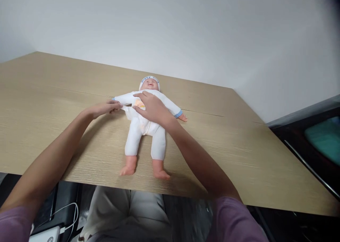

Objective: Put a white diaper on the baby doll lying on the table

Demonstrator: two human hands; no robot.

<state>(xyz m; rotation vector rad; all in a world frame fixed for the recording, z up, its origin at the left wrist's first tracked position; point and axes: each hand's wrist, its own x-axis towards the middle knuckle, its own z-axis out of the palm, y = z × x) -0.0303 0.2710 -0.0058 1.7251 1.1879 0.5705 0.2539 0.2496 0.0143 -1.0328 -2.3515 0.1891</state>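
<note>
A baby doll (145, 128) in a white romper and white cap lies on its back on the wooden table (239, 142), head away from me, bare feet toward the front edge. My right hand (152, 107) rests on the doll's chest, fingers spread over the fabric with the thumb pressed into it. My left hand (107, 108) is at the doll's arm on the left, fingers pinched on the white sleeve or a fold of cloth beside the torso. The doll's other arm, with a blue cuff, stretches out to the right.
The light wooden table runs wide to both sides, against a white wall. A dark surface with a teal object (324, 139) lies at the right. Below the front edge are my lap, a white cable and a white device (47, 233).
</note>
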